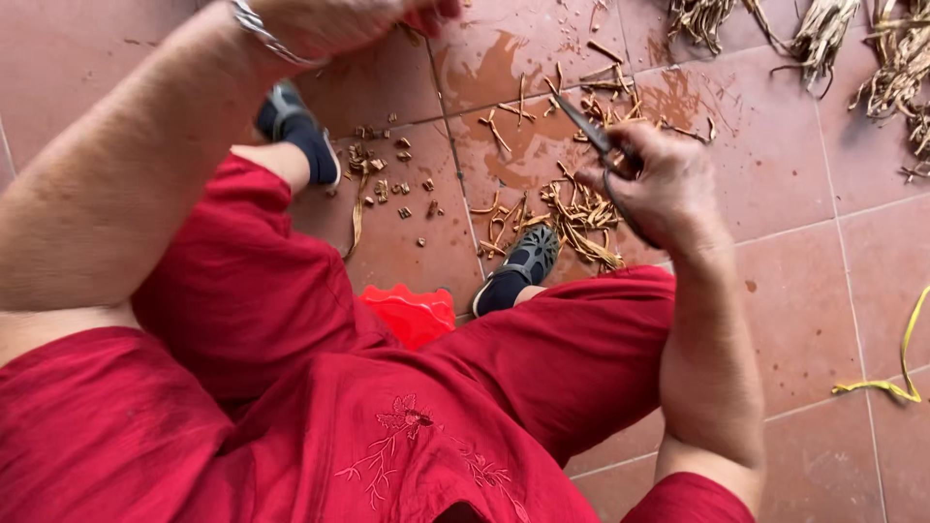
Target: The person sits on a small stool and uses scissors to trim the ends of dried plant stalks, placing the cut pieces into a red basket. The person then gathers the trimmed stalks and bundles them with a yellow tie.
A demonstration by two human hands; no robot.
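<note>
The left hand (339, 19), a metal bracelet (257, 21) at its wrist, is raised at the upper edge of the view, fingers curled; whether it pinches anything cannot be told. Left of the scissors (596, 145), dark shoes (295, 131) and a red plastic stool (412, 312) sit among cut dried stalk pieces (572, 218) on the wet tiled floor (804, 252). The right hand (659, 184) is closed around the scissors' handles, blades pointing up-left. They look rigid, light and sharp, best held by the loops. Right of them lie uncut dried bundles (823, 34) and a yellow strap (906, 358).
</note>
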